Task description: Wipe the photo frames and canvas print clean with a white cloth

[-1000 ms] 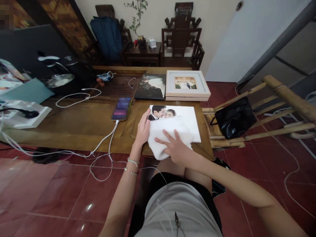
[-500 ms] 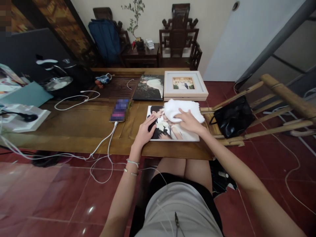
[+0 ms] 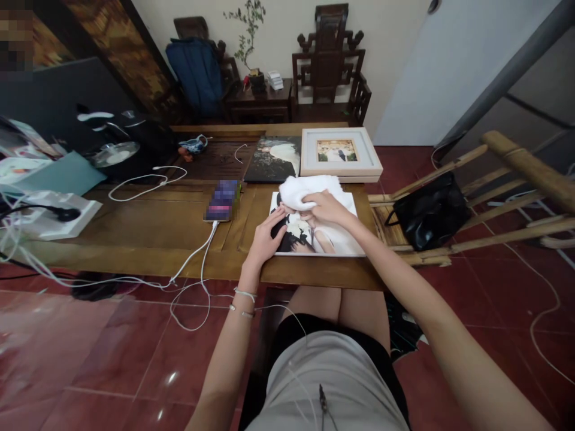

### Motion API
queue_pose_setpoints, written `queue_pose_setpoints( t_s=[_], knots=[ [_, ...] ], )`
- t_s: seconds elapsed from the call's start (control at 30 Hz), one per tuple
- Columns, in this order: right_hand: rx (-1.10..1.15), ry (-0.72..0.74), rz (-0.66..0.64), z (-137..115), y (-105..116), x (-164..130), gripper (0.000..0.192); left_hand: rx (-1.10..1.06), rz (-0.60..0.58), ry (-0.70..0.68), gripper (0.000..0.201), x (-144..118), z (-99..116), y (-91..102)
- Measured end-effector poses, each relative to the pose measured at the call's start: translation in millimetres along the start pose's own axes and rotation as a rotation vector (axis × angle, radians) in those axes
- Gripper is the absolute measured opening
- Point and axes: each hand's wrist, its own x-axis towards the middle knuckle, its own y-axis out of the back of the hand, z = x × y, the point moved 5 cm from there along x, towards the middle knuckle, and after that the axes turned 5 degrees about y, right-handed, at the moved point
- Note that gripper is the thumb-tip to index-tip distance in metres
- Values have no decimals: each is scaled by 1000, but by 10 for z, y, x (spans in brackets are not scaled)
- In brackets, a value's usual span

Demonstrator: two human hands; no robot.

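A large photo print (image 3: pixel 335 239) lies flat on the wooden table (image 3: pixel 148 224) in front of me. My left hand (image 3: pixel 266 237) presses on its left edge, fingers spread. My right hand (image 3: pixel 326 208) grips a white cloth (image 3: pixel 303 190) bunched on the print's upper part. Part of the picture is hidden under the cloth and my hands.
Behind the print are a white framed photo (image 3: pixel 340 153) and a dark photo print (image 3: pixel 275 157). A phone (image 3: pixel 222 199) with a white cable lies left of it. A black bag (image 3: pixel 429 211) rests on a bamboo rack at the right. Kettle, papers and cables crowd the left.
My right hand carried the cloth from the print's near edge up to its far right corner, then leftwards across the top. My left hand stayed on the left edge.
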Motion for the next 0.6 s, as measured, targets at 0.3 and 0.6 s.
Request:
queue_pose_setpoints(
  t_s=[0.3,0.6],
  knots=[
    [-296,-78,32,321,76,-1137,54,17,29,-4,33,-2,21,-1],
    [-226,71,-190,-699,-278,-1978,50,0,13,2,34,-5,22,9]
  ],
)
